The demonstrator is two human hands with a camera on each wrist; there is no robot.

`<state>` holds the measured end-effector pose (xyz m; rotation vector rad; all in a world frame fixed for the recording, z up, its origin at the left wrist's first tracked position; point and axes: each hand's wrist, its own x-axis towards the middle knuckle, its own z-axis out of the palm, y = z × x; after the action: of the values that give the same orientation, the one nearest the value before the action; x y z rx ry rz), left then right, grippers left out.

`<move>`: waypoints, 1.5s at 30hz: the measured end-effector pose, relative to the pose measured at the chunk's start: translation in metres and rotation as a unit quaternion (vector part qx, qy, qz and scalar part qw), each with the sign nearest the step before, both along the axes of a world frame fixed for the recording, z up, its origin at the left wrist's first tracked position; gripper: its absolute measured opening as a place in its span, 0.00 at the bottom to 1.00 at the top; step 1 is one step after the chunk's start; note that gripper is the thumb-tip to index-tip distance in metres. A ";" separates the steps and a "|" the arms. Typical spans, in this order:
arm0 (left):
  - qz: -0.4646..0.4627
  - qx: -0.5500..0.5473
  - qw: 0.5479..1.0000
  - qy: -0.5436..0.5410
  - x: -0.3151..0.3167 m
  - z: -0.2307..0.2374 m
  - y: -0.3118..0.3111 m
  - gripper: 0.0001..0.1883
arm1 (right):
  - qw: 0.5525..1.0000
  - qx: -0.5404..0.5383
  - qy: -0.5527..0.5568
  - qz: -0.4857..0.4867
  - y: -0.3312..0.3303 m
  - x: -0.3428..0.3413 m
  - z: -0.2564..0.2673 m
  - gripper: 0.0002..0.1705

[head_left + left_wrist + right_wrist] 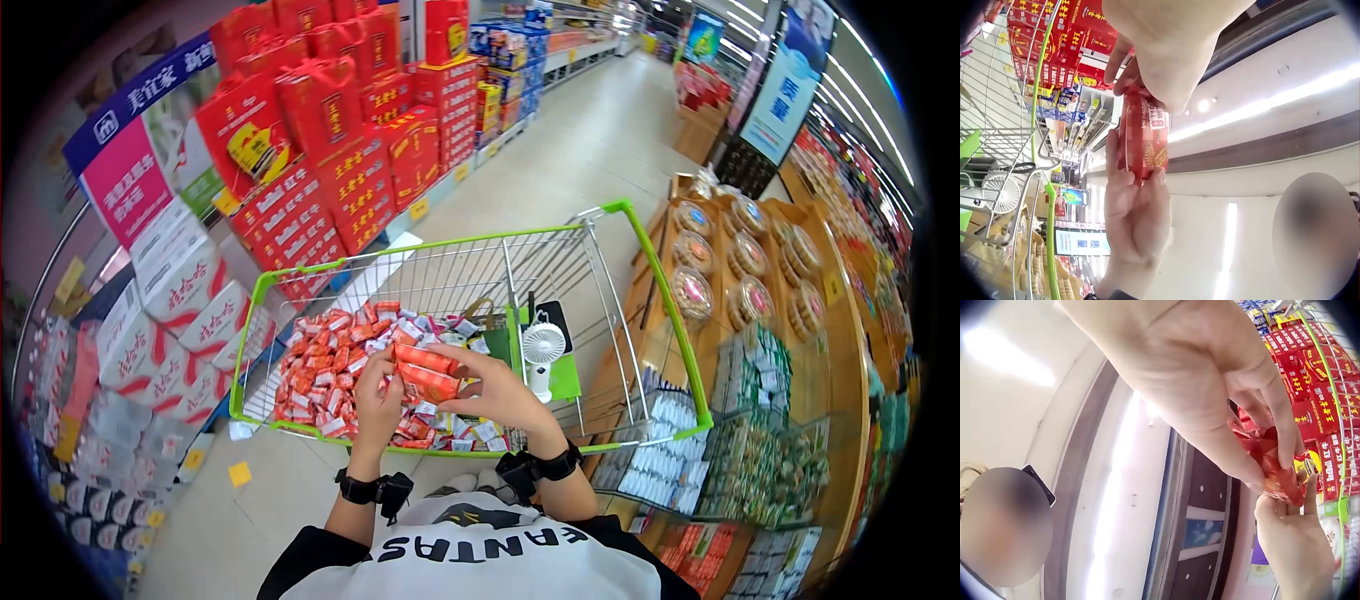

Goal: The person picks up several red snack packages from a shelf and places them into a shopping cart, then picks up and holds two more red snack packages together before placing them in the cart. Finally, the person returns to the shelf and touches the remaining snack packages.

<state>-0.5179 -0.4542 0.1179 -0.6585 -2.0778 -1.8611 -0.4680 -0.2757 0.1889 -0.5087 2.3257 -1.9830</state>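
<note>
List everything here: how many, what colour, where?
Shopping cart: one, silver with green rim, centre
Small packets: many, red-and-white, heaped in cart
Larger packet: at least one, red, above the heap
Fan: one, white, cart's right side
Near cartons: many, red, upper left
Far cartons: several, mostly blue, top centre
Patterned cartons: several, white-and-red, left
Round tubs: several, tan, right
Bagged goods: many, green-and-white, lower right
Tall sign: one, pale blue, upper right
Shirt: one, white-and-black, bottom
Wrist straps: two, black, one per wrist
Left hand: one, gripping larger packet
Right hand: one, gripping larger packet
</note>
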 end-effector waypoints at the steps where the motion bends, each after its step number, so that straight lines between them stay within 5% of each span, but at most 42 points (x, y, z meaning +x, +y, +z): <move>1: 0.018 -0.012 1.000 0.000 0.002 0.001 -0.003 0.03 | 1.000 0.000 -0.002 0.006 -0.001 -0.003 -0.002 0.38; 15: 0.148 -0.093 0.985 -0.005 0.027 0.000 -0.031 0.04 | 0.991 0.089 0.006 0.103 -0.016 -0.034 -0.033 0.40; 27: 0.122 0.000 0.968 -0.219 0.043 -0.025 -0.058 0.04 | 0.990 0.109 -0.051 0.080 -0.042 -0.047 -0.062 0.29; 40: 0.205 -0.119 0.936 -0.259 0.043 -0.059 -0.071 0.09 | 0.987 0.118 -0.107 0.035 -0.070 -0.060 -0.125 0.21; 45: 0.172 -0.225 0.919 -0.273 0.039 -0.065 -0.072 0.10 | 0.971 0.223 -0.084 0.027 -0.073 -0.053 -0.119 0.21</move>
<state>-0.4793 -0.5262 0.0527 0.1870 -2.7888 -1.4807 -0.5210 -0.3490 0.0697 -0.3489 2.5022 -1.3498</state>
